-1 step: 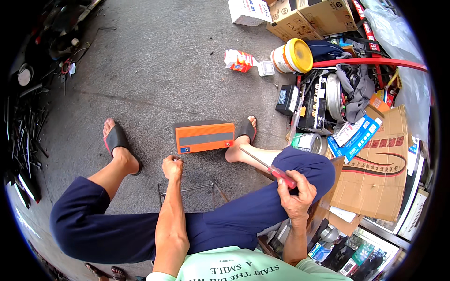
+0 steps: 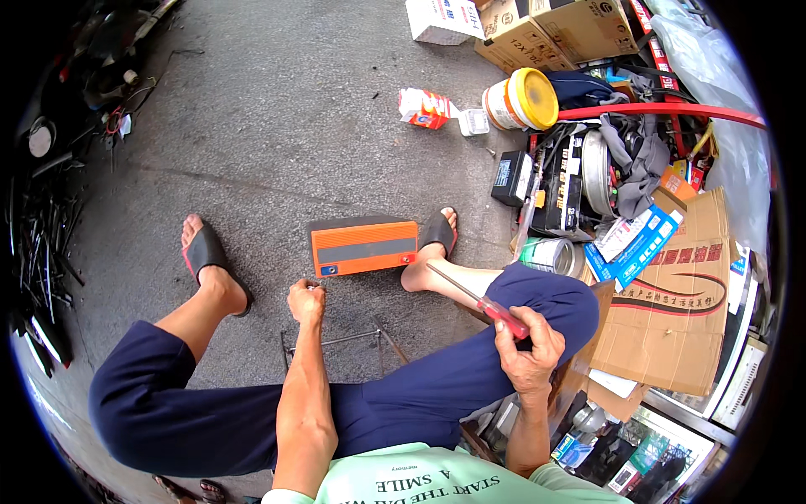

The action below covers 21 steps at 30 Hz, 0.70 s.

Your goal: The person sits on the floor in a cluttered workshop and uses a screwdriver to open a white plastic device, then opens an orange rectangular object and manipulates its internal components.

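Observation:
My right hand (image 2: 532, 346) is closed round the clear red handle of a screwdriver (image 2: 507, 318), above my right thigh. Its long thin shaft points up and left, over my right shin. My left hand (image 2: 307, 301) is a closed fist just below the left end of an orange and black battery (image 2: 366, 245). A small bit of something shows at the fingers, too little to name. The battery sits on the ground between my feet, with a blue-marked terminal at its left corner and a red-marked one at its right. No hand visibly touches it.
A thin metal frame (image 2: 336, 340) stands below the battery. To the right are a flattened cardboard sheet (image 2: 663, 323), a blue box (image 2: 635, 244), a small black battery (image 2: 511, 178) and a yellow-lidded bucket (image 2: 532, 99). Dark scrap (image 2: 42, 218) lies along the left.

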### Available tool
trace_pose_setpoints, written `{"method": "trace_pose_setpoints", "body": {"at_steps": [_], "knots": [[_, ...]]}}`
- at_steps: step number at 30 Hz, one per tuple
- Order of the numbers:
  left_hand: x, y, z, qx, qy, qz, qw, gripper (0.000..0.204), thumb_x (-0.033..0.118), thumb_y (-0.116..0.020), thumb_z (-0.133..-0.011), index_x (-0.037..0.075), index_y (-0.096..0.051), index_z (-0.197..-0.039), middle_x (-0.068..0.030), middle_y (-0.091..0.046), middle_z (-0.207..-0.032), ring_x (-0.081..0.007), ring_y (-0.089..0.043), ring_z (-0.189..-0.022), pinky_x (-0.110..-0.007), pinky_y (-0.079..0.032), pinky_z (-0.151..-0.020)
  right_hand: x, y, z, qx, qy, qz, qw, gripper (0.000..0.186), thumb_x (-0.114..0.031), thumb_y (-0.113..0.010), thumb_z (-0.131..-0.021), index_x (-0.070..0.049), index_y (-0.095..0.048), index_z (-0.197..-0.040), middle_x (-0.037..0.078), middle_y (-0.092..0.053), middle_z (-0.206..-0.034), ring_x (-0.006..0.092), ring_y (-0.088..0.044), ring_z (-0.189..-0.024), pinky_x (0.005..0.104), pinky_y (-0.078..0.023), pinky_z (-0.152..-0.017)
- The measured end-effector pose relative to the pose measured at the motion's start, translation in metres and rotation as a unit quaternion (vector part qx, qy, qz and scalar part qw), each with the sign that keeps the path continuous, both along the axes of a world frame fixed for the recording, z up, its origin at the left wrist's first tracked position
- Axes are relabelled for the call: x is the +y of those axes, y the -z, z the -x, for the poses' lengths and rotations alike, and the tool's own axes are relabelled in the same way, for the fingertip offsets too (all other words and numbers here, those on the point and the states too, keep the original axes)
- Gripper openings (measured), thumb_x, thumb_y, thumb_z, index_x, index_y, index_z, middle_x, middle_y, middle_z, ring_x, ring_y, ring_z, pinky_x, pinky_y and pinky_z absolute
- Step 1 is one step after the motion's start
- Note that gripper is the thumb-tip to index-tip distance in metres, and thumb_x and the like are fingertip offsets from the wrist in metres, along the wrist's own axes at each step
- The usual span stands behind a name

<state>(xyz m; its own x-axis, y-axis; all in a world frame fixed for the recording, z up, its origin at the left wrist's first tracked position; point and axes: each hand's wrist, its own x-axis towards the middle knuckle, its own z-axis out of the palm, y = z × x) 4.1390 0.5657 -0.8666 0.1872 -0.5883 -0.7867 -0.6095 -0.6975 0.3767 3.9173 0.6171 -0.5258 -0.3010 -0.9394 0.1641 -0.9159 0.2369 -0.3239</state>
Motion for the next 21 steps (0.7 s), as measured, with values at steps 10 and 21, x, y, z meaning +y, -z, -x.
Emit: {"method": "trace_pose_setpoints", "body": {"at_steps": [10, 21], "knots": [[-0.017, -0.025, 0.008, -0.041, 0.065, 0.059, 0.995, 0.019, 0.014, -0.069, -0.071, 0.004, -0.062, -0.084, -0.0182, -0.065, -0.09, -0.0356, -0.062, -0.09, -0.044, -0.048, -0.077, -0.01, 0.004, -0.003, -0.013, -0.023, -0.034, 0.999, 0.027, -0.003, -0.075, -0.067, 0.002, -0.062, -0.089, 0.012, -0.066, -0.073, 0.0218, -0.064, -0.058, 0.0285, -0.049, -0.054], [-0.023, -0.032, 0.008, -0.036, 0.098, 0.062, 0.993, 0.018, 0.011, -0.066, -0.07, 0.004, -0.063, -0.086, -0.0197, -0.066, -0.086, -0.0365, -0.063, -0.085, -0.043, -0.049, -0.074, -0.012, 0.004, -0.004, -0.014, -0.034, -0.048, 0.998, 0.025, -0.004, -0.073, -0.069, 0.003, -0.062, -0.09, 0.013, -0.066, -0.075, 0.0212, -0.065, -0.06, 0.0276, -0.049, -0.056]]}}
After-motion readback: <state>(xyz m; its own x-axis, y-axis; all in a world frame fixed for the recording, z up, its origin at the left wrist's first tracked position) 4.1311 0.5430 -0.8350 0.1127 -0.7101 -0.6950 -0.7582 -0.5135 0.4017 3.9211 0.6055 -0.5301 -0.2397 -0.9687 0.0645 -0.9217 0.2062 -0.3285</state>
